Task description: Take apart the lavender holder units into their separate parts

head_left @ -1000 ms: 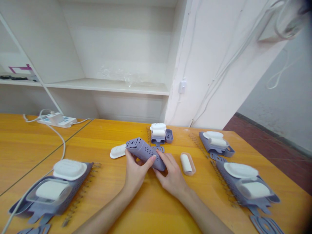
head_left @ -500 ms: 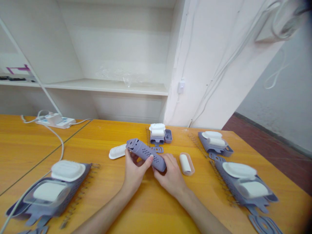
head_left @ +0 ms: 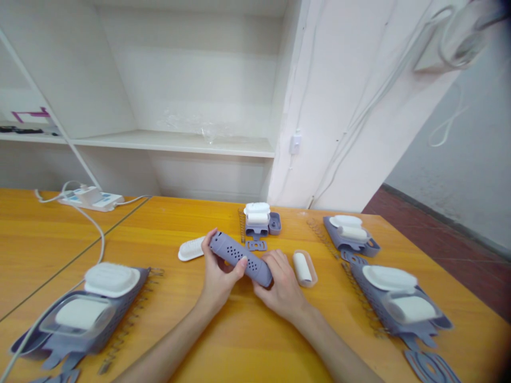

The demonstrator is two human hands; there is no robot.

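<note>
Both of my hands hold a grey-purple perforated plastic piece (head_left: pixel 239 257), rolled into a tube just above the orange table (head_left: pixel 247 335). My left hand (head_left: pixel 217 276) wraps its far left end, thumb across the holes. My right hand (head_left: pixel 281 284) grips its near right end from below. A white ridged soap-dish lid (head_left: pixel 191 248) lies just left of my left hand. A clear tray with a white roll (head_left: pixel 304 267) lies right of my right hand.
Purple baskets holding white parts sit at the near left (head_left: pixel 85 314), far middle (head_left: pixel 258 219), far right (head_left: pixel 350 233) and near right (head_left: pixel 401 300). Metal springs (head_left: pixel 361 287) lie beside them. A power strip (head_left: pixel 90 198) and its cable (head_left: pixel 59 298) run along the left.
The purple piece has been rolled tighter and turned, its open end now covered by my left hand. Both hands have stayed in nearly the same place.
</note>
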